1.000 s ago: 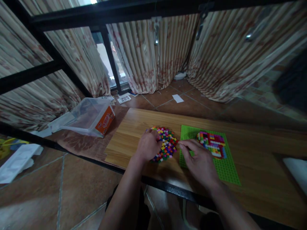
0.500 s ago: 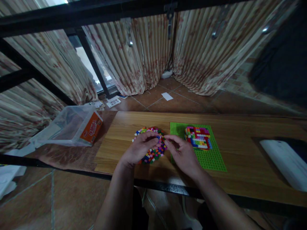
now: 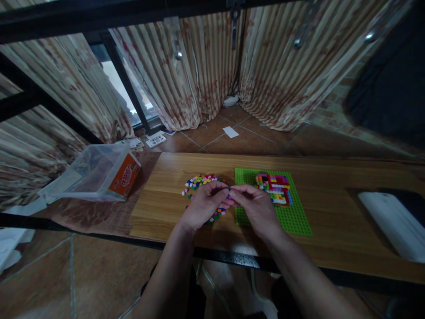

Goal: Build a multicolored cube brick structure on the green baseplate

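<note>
Just below the frame's centre, the left hand (image 3: pixel 204 204) and right hand (image 3: pixel 258 209) are pinching a blue brick (image 3: pixel 229 192) — uneven pressure could be sending something so small into the pile (image 3: pixel 199 180), lower middle, or onto the board (image 3: pixel 294 223), lower right.

The table (image 3: pixel 154 215) is long, topped with wood grain and edged in black along its near side, with a brown patterned cloth (image 3: pixel 99 221) over its left end. A clear box (image 3: pixel 102 170) with an orange label sits on that cloth. Toward the right come loose coloured bricks (image 3: pixel 201 179), a green baseplate (image 3: pixel 295 221) and, near the right end, a white object (image 3: pixel 392 226).
</note>
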